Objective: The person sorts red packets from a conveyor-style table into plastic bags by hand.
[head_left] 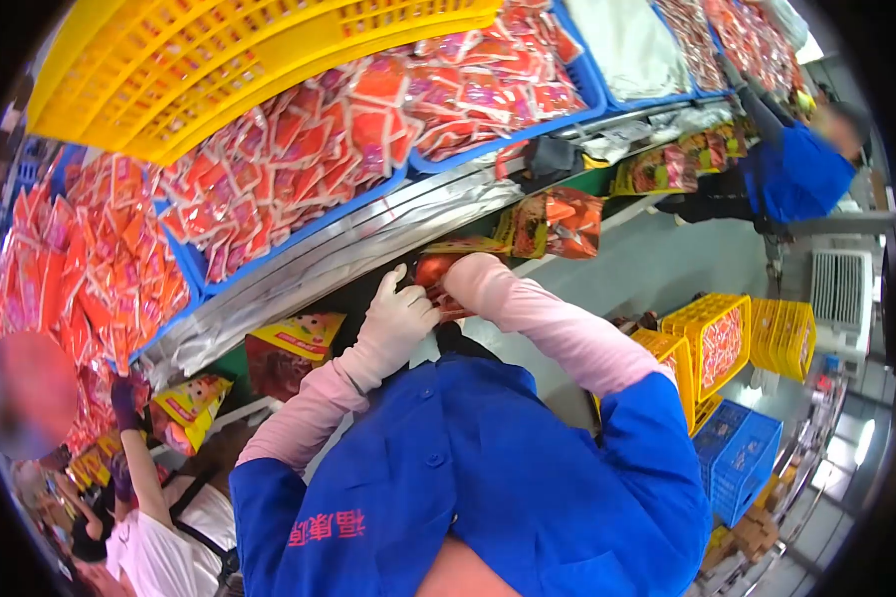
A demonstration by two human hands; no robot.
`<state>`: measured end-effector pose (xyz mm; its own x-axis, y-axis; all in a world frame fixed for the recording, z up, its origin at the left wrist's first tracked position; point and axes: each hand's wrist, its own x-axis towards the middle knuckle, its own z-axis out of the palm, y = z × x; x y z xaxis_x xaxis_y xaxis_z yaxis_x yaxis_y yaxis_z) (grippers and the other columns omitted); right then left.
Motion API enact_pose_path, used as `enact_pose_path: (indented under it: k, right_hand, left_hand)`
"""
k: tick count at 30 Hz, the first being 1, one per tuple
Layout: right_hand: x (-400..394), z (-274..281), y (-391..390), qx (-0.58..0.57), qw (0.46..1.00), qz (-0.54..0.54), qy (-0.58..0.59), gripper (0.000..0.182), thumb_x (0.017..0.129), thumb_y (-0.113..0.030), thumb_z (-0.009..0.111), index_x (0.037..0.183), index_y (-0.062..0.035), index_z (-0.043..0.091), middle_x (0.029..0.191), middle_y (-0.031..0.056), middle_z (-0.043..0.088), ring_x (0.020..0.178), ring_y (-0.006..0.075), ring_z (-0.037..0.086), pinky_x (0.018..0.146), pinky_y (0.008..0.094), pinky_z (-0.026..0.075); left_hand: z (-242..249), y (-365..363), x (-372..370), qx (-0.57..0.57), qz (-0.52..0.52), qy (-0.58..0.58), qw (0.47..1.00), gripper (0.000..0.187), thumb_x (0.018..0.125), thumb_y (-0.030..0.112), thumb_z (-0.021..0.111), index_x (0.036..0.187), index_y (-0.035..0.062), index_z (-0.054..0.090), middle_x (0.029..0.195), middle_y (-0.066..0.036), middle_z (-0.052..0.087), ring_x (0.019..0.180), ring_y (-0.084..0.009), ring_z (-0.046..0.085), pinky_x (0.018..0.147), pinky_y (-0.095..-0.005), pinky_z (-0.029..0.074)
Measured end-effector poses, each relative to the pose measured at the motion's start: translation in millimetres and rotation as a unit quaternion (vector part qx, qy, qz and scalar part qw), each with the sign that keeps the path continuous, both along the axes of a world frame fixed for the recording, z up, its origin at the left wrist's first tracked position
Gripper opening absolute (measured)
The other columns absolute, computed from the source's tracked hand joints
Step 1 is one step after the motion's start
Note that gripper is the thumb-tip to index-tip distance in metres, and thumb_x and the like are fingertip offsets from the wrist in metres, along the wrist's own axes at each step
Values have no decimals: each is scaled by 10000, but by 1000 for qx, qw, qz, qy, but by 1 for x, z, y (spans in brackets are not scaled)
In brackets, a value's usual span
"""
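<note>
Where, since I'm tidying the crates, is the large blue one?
In the head view, the large blue crate is at lower right, on the person's right side, just below the packet-filled yellow crate.

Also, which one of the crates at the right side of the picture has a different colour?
The blue crate, just below the yellow crates in the picture; the others near it are yellow.

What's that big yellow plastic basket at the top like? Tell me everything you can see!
The big yellow plastic basket looks hard, with rows of slots through it and a smooth band along its near edge. It sits at a slant over lots of shiny red packets, and red shows through the slots. I can't tell exactly where it rests. Nobody's hand is seen touching it. The picture's top edge cuts part of it off.
</note>
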<state>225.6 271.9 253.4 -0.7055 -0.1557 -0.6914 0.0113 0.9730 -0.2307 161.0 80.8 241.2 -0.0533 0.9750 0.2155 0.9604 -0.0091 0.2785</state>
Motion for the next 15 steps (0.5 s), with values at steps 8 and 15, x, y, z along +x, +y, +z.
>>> enact_pose_path:
  k: [8, 15]
  right_hand:
    - [-26, -150, -76, -28, 983, -22, 179, 224, 887, -242, 593, 895, -113, 776, 907, 126, 762, 862, 293, 750, 726, 429, 587]
    - [-52, -134, -81, -24, 994, 29, 100, 245, 899, -244, 568, 886, -96, 763, 916, 150, 754, 861, 315, 740, 749, 438, 578]
  left_hand:
    - [-21, -48, -12, 73, 81, -11, 994, 32, 765, 151, 609, 739, 147, 589, 748, -11, 548, 804, -195, 600, 1024, -535, 438]
    - [-19, -74, -25, 129, 101, -52, 985, 48, 768, 180, 606, 737, 145, 617, 736, -8, 580, 813, -191, 615, 1038, -517, 443]
